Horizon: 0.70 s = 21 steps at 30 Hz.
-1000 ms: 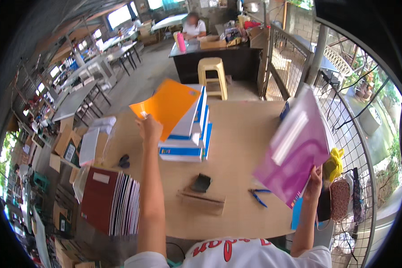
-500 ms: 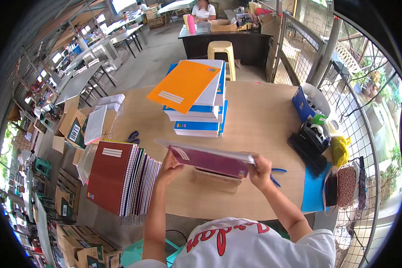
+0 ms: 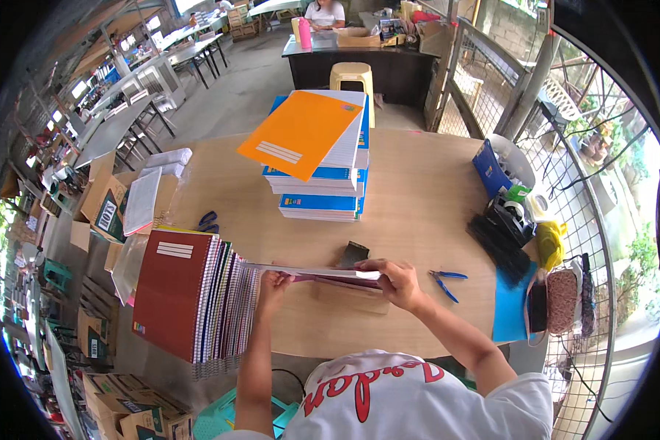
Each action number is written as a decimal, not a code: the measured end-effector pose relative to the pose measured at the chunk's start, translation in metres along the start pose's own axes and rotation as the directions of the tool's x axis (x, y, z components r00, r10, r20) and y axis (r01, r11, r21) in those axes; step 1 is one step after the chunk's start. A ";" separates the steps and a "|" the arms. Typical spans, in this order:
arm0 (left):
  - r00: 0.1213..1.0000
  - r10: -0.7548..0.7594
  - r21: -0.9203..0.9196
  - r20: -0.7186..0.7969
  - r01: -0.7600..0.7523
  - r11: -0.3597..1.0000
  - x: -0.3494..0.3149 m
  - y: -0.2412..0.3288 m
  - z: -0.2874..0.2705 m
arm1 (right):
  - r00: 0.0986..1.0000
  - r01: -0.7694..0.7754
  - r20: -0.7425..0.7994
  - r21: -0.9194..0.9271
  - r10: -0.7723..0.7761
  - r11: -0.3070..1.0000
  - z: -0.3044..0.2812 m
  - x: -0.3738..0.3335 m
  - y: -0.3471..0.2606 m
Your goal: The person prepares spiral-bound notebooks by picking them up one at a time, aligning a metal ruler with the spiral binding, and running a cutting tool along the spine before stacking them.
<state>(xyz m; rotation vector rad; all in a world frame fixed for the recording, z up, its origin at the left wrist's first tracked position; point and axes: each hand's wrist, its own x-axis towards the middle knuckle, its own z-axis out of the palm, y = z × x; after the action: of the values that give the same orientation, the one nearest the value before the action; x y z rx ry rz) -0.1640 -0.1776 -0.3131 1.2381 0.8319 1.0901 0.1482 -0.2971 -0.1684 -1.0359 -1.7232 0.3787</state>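
Observation:
Between my two hands a purple-covered notebook (image 3: 319, 270) is seen nearly edge-on, its white page edges upward. My left hand (image 3: 273, 287) is closed on its left end, close to the stack of spiral notebooks (image 3: 170, 293) with a reddish-brown cover on top. My right hand (image 3: 397, 284) grips the right end, fingers over the top edge. Beneath the notebook is a pale wooden block or stand (image 3: 352, 299), partly hidden. Just behind it sits a small dark block (image 3: 353, 254). Blue-handled pliers (image 3: 447, 281) lie open to the right of my right hand.
Farther back stands a tall pile of blue-covered books (image 3: 319, 202), an orange notebook (image 3: 304, 132) askew on top. Black bristle-like strands (image 3: 500, 248), a tape dispenser (image 3: 512, 218) and a blue sheet (image 3: 512, 312) line the right side. Dark-handled scissors (image 3: 208, 221) lie left.
The notebook has come down and turned from showing its purple cover to nearly edge-on. My right hand has shifted left and now grips over its top edge. The dark block has come into sight.

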 end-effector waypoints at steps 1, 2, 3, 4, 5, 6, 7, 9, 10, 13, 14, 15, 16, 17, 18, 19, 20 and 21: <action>0.999 0.011 0.033 0.039 -0.012 0.999 -0.003 -0.006 0.005 | 0.998 -0.069 0.013 0.025 0.069 0.997 -0.006 -0.010 0.001; 0.996 0.019 0.066 0.081 -0.025 0.998 -0.008 -0.011 0.010 | 0.990 -0.140 0.026 0.047 0.139 0.989 -0.013 -0.023 0.000; 0.988 0.028 0.136 0.152 -0.049 0.990 -0.013 -0.023 0.005 | 0.980 -0.196 0.010 0.075 0.196 0.978 -0.015 -0.041 0.006; 0.988 0.029 0.135 0.148 -0.050 0.990 -0.023 -0.036 0.003 | 0.981 -0.195 0.013 0.075 0.194 0.978 -0.015 -0.058 0.013; 0.994 0.031 0.234 0.105 -0.055 0.971 -0.027 -0.044 0.011 | 0.946 -0.321 -0.018 0.084 0.324 0.943 -0.015 -0.077 0.023; 0.997 0.039 0.331 0.067 -0.059 0.942 -0.027 -0.049 0.022 | 0.893 -0.441 -0.053 0.096 0.447 0.892 -0.013 -0.098 0.035; 0.985 -0.141 0.286 0.100 0.108 0.952 -0.019 -0.038 0.041 | 0.863 -0.456 -0.123 0.233 0.491 0.859 -0.009 -0.133 0.062; 0.943 -0.283 0.189 0.176 0.250 0.950 -0.018 -0.030 0.059 | 0.818 -0.453 -0.205 0.343 0.537 0.822 0.004 -0.152 0.073; 0.944 -0.264 0.151 0.199 0.237 0.960 -0.022 -0.037 0.059 | 0.777 -0.426 -0.254 0.462 0.576 0.778 0.014 -0.155 0.075; 0.961 -0.138 0.249 0.238 0.077 0.966 -0.041 -0.071 0.036 | 0.758 -0.465 -0.156 0.551 0.633 0.693 0.022 -0.140 0.092; 0.964 -0.145 0.244 0.224 0.089 0.966 -0.042 -0.065 0.039 | 0.759 -0.537 -0.008 0.556 0.651 0.634 0.022 -0.144 0.109; 0.961 -0.153 0.312 0.231 0.076 0.947 -0.038 -0.047 0.048 | 0.724 -0.605 0.044 0.519 0.688 0.603 0.019 -0.151 0.117; 0.962 -0.173 0.384 0.212 0.081 0.920 -0.039 -0.030 0.052 | 0.688 -0.620 0.040 0.551 0.724 0.559 0.016 -0.154 0.115; 0.947 -0.236 0.376 0.217 0.142 0.916 -0.040 -0.022 0.061 | 0.710 -0.555 -0.080 0.548 0.699 0.626 0.017 -0.166 0.120; 0.935 -0.300 0.366 0.191 0.216 0.905 -0.042 -0.016 0.064 | 0.710 -0.582 -0.044 0.524 0.703 0.621 0.009 -0.169 0.124; 0.844 -0.496 0.449 0.202 0.370 0.813 -0.044 0.002 0.063 | 0.724 -0.599 -0.003 0.493 0.690 0.631 0.000 -0.171 0.123; 0.819 -0.472 0.603 0.326 0.205 0.771 -0.048 0.007 0.050 | 0.752 -0.594 0.038 0.471 0.658 0.652 -0.006 -0.164 0.120; 0.871 -0.296 0.506 0.392 0.064 0.860 -0.052 0.015 0.044 | 0.776 -0.583 0.066 0.453 0.627 0.675 -0.008 -0.159 0.116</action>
<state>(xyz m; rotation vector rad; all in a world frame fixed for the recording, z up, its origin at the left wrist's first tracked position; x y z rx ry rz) -0.1411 -0.2412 -0.2943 1.7070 0.8520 0.3955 0.2214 -0.3571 -0.3413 -1.2277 -1.0686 1.0905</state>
